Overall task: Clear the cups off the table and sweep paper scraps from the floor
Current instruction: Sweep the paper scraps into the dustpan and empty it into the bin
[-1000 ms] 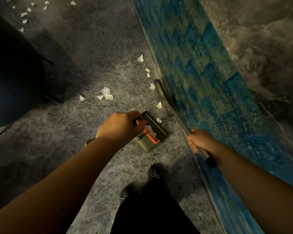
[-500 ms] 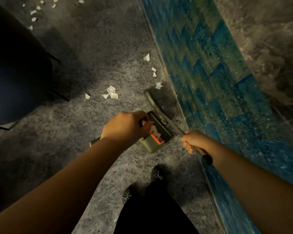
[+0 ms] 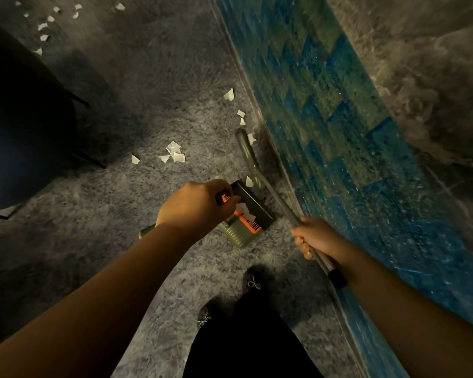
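Paper scraps lie all over the grey carpet, and the dustpan is the spot to find them from. A few white bits already sit inside the dustpan, on its orange comb. One scrap lies right at the dustpan's open edge. Three or four more trail away beyond the dustpan, close along the blue patterned wall. A small bunch lies past the dustpan and away from the wall, and many more lie far off, beyond the dark chair.

The left hand is curled tight round the dustpan's handle. It holds the pan low on the carpet with its mouth facing the scraps, so the bits can slide in.

The right hand is wrapped round the broom, near the top of its long stick. The stick slants down so the broom head rests on the carpet just beyond the dustpan, by the wall. I think it is put there to pull the wall scraps back toward the pan.

The sweeping looks only partly done, as lots of paper is not yet picked up. I cannot see the table or any cups from here.
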`<action>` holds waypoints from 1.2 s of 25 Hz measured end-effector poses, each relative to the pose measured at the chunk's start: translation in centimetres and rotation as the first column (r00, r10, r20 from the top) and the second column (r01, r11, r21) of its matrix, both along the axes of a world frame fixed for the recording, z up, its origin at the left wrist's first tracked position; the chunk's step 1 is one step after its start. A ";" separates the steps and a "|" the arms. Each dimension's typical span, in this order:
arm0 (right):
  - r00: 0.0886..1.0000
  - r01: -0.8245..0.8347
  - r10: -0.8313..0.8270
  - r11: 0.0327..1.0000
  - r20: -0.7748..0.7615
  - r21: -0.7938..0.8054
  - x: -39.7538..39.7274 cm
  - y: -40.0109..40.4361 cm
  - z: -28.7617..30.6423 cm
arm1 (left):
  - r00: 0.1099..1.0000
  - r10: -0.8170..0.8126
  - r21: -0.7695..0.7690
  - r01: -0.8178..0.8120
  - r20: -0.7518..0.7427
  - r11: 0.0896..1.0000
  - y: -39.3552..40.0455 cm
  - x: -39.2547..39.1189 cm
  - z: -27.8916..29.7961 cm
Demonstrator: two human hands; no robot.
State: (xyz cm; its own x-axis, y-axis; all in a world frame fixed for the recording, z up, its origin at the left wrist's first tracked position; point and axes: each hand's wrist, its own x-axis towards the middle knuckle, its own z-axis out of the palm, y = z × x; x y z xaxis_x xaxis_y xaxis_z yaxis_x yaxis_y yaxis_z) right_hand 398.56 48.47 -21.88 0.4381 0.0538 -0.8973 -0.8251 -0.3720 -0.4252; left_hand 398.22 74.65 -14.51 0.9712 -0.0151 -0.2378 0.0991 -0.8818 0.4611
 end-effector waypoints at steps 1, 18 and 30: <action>1.000 -0.025 0.026 0.999 0.013 -0.032 0.7 0.3 -0.5 | 1.000 -0.001 -0.002 0.001 0.000 1.000 0.0 -0.1 0.0; 0.999 -0.035 0.036 0.997 -0.017 0.067 1.5 2.3 1.2 | 1.000 -0.009 -0.014 0.009 0.000 1.000 0.2 0.2 0.1; 0.990 -0.083 0.084 0.997 -0.111 0.010 -0.1 2.0 -1.3 | 0.998 -0.007 0.016 0.008 -0.057 1.000 0.6 0.0 0.0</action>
State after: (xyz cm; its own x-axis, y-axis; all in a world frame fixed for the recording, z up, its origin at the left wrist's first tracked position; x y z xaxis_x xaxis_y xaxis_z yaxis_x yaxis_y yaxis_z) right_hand 398.48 50.46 -23.16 0.3297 0.0906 -0.9397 -0.8335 -0.4395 -0.3348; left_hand 398.20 75.22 -14.53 0.9560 -0.0185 -0.2926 0.1177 -0.8899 0.4407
